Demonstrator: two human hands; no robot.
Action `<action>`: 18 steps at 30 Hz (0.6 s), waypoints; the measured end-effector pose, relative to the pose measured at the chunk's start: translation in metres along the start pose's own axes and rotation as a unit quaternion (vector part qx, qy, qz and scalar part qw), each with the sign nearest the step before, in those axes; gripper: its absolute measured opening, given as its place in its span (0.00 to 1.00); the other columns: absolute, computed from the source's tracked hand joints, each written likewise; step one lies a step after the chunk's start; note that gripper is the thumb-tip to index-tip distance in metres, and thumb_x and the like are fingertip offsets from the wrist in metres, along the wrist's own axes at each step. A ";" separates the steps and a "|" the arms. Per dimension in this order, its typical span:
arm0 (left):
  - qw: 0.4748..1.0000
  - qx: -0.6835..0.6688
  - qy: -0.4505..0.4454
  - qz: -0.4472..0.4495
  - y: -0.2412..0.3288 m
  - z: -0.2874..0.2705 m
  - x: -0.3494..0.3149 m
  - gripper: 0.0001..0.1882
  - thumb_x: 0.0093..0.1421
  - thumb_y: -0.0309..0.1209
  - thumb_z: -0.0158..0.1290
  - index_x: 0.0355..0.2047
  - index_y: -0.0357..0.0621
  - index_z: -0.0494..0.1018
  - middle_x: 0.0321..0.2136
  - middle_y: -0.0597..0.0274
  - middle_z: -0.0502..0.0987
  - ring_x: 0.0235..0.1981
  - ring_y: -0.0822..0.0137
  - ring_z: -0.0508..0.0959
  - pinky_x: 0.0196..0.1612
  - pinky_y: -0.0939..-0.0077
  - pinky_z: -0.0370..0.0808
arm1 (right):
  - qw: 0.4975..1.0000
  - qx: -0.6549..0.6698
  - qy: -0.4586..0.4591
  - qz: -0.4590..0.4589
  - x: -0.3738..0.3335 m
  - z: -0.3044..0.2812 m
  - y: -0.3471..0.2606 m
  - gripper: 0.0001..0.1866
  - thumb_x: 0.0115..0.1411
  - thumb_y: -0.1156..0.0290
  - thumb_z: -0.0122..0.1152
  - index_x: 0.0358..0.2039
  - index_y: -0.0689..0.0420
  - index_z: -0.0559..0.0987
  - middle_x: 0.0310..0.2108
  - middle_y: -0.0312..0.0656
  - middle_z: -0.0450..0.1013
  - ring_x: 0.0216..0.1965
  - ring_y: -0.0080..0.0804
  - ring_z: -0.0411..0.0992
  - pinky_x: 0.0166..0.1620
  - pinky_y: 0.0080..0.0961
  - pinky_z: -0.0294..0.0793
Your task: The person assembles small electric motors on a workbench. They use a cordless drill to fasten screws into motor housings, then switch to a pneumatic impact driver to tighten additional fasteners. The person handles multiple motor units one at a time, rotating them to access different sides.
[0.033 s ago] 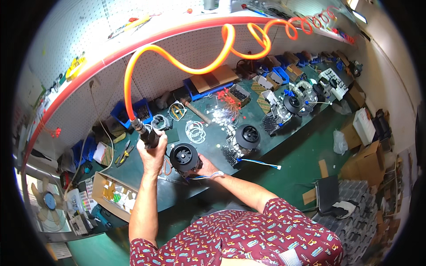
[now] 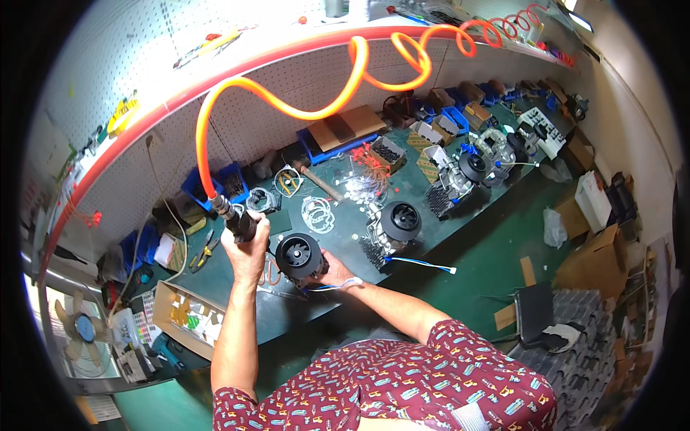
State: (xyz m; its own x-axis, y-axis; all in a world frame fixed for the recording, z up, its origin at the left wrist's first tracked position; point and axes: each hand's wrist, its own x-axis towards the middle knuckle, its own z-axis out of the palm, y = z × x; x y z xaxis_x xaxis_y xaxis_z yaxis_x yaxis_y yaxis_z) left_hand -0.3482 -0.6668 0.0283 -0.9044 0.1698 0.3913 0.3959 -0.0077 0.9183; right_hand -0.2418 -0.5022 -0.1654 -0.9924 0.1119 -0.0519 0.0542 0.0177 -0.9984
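My left hand (image 2: 248, 244) is wrapped round an air tool (image 2: 233, 218) with a dark body, and an orange coiled air hose (image 2: 204, 136) runs up from its metal fitting. Beside it, a motor unit with a black bladed fan wheel (image 2: 297, 254) stands at the bench's front edge. My right hand (image 2: 335, 269) grips that unit from its right side; the fingers behind it are partly hidden. Blue and white wires (image 2: 327, 287) hang from the unit across my right wrist. Farther right sits a similar unit with a black fan wheel (image 2: 400, 220), its wire lead (image 2: 424, 265) reaching past the bench edge.
More fan units (image 2: 471, 167) line the bench to the right. Behind my hands lie a hammer (image 2: 320, 181), white ring gaskets (image 2: 317, 215) and blue bins (image 2: 231, 179). Pliers (image 2: 204, 253) and a cardboard box of small parts (image 2: 164, 305) are at left; a chair (image 2: 535, 316) stands right.
The view has shifted slightly, and the hose coils appear a little farther left. Both hands keep their grips.
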 end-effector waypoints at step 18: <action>0.941 0.259 -0.206 0.076 0.014 0.108 0.097 0.15 0.51 0.25 0.61 0.40 0.35 0.77 0.26 0.58 0.78 0.27 0.70 0.75 0.35 0.71 0.75 | 0.962 -0.149 -0.075 0.216 -0.180 -0.160 0.128 0.37 0.62 0.49 0.68 0.64 0.61 0.74 0.62 0.52 0.74 0.62 0.43 0.74 0.65 0.35 0.72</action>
State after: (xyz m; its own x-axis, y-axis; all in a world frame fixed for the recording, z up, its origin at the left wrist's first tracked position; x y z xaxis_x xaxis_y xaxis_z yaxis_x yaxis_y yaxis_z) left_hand -0.4130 -0.5436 0.0726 -0.7351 0.5744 0.3601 0.6360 0.4006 0.6595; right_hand -0.0385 -0.3616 -0.2799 -0.8739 0.0292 -0.4852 0.4721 0.2890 -0.8328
